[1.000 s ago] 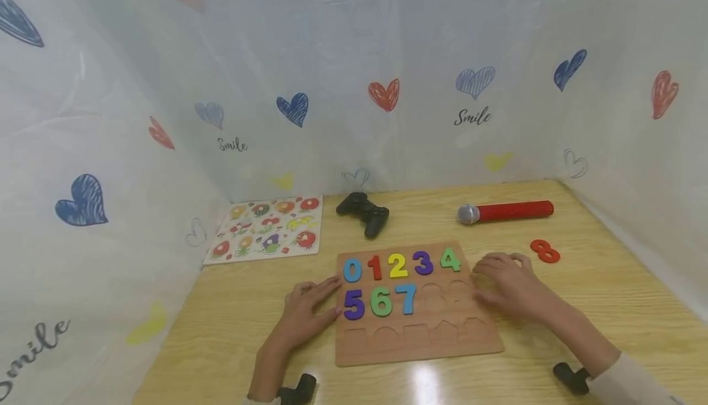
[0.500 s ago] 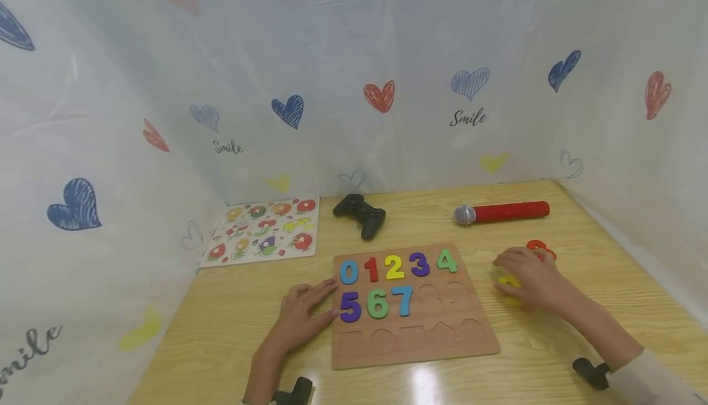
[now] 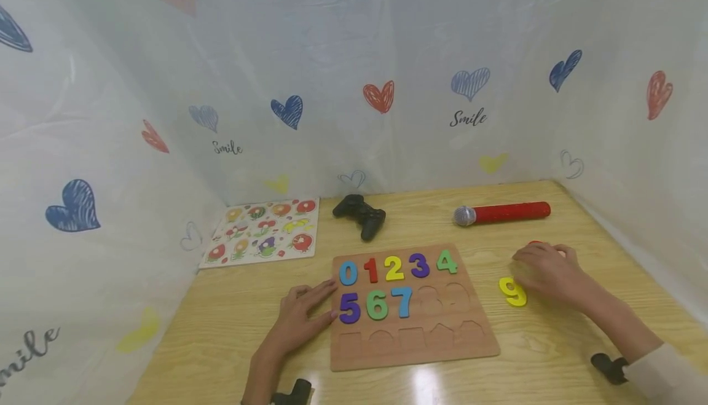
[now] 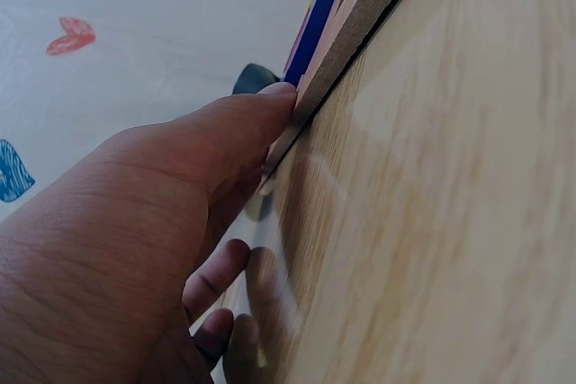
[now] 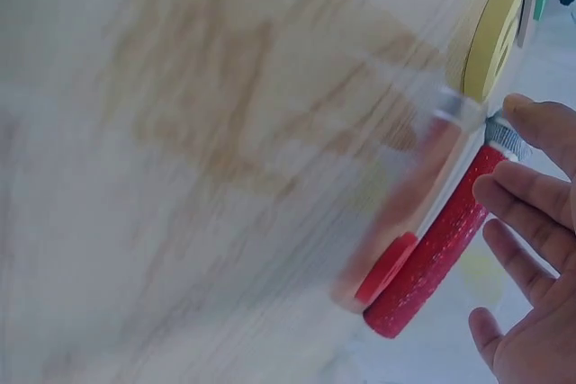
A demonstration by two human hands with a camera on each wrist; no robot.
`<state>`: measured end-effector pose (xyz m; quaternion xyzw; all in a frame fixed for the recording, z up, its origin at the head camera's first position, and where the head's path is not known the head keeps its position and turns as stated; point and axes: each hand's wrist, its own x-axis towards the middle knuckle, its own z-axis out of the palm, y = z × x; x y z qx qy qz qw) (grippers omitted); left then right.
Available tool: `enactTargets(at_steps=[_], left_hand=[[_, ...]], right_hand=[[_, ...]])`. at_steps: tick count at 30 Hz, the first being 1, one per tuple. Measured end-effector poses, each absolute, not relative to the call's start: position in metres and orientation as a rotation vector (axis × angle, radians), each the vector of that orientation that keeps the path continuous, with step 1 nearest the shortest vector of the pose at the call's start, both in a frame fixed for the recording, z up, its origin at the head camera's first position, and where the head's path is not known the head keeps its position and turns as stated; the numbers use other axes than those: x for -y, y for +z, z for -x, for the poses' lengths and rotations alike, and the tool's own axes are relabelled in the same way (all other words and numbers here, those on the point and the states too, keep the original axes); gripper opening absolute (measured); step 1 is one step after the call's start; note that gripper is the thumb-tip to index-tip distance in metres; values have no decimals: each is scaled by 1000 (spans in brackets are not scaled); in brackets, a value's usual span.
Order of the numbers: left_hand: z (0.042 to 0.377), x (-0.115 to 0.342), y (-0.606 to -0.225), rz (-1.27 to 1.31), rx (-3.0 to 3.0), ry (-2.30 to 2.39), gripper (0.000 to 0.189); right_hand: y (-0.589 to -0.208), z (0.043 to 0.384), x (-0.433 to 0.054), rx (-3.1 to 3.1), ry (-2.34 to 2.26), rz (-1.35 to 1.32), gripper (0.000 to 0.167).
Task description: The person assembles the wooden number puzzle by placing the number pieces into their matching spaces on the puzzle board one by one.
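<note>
A wooden number board [image 3: 354, 356] lies on the table with the coloured numerals 0 to 7 set in its two upper rows. My left hand [image 3: 301, 316] rests at its left edge; in the left wrist view the thumb [image 4: 270, 101] touches the board's side and the other fingers spread loosely. To the board's right, a yellow number 9 [image 3: 517, 294] lies flat on the table. Just beyond it my right hand [image 3: 547, 273] hovers with relaxed, parted fingers, holding nothing. It mostly covers the red number 8 in the head view; the right wrist view shows that red 8 [image 5: 387, 269] on the table.
A red microphone [image 3: 511, 211] lies at the back right. Behind the board is a black game controller [image 3: 361, 214], and a fruit picture board [image 3: 265, 233] lies at the back left. Heart-printed curtains [image 3: 332, 42] enclose the table's back and sides.
My right hand has moved right from the board's right edge to over the red 8. The yellow 9, earlier hidden and then partly under the hand, is now uncovered. My left hand stays put.
</note>
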<state>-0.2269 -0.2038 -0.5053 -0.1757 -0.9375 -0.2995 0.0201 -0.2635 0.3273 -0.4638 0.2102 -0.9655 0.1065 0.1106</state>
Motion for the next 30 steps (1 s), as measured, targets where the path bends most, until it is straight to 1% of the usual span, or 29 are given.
enactTargets(at_steps=[9,17,30], left_hand=[[224,204,-501,513,2914,-939,58],[225,203,-500,515,2915,-949,58],[225,201,-503,501,2918,-952,57]], right_hand=[[-463,273,-343,2797,265,-610,35],[-462,276,-354,2862,286,-555,43],[-466,284,-367,2900,332,-478,41]])
